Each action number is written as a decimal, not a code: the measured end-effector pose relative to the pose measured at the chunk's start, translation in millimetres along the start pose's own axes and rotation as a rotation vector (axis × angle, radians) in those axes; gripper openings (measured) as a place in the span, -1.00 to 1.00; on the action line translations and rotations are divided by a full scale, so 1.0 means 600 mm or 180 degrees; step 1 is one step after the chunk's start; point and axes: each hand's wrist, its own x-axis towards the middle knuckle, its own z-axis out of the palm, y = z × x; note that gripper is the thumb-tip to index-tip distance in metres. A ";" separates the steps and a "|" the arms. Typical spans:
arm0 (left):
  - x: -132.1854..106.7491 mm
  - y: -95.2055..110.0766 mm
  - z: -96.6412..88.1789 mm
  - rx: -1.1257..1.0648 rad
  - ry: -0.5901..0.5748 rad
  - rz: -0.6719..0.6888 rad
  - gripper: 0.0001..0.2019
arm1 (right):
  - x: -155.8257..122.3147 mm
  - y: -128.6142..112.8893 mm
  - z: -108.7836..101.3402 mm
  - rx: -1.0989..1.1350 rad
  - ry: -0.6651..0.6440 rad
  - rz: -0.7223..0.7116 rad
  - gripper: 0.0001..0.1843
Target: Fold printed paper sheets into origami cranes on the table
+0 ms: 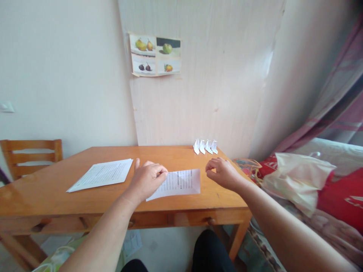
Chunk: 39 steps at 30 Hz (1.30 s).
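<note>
The left hand (147, 179), the right hand (224, 172) and both forearms (283, 217) of the person are bare as far as they are visible, and the trousers (211, 251) worn are plain, very dark, almost black.

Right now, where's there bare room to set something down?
The table is bare left of the stack and along the back between stack and cranes. It's crowded around the sheet, with left hand and right hand close by.
</note>
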 end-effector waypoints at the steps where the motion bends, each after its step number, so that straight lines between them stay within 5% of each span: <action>1: 0.000 -0.003 0.000 -0.0003 0.0003 -0.0018 -0.79 | 0.000 0.005 -0.001 0.0010 0.0061 0.0062 -0.89; 6: 0.001 0.006 0.008 -0.0063 -0.0049 -0.0010 -0.80 | 0.000 -0.026 0.003 0.0018 0.0359 -0.0138 -0.89; 12: 0.001 0.029 0.021 -0.0068 -0.0122 0.0167 -0.79 | 0.001 -0.096 0.018 -0.0038 -0.0008 -0.0612 -0.84; 26: 0.010 0.080 0.042 0.0264 0.0340 0.0581 -0.93 | 0.003 -0.116 0.024 -0.0259 0.0033 -0.0707 -0.82; 39: -0.006 0.002 0.011 0.0524 0.0227 0.0298 -0.88 | 0.004 -0.082 0.001 -0.0241 0.0004 -0.0646 -0.81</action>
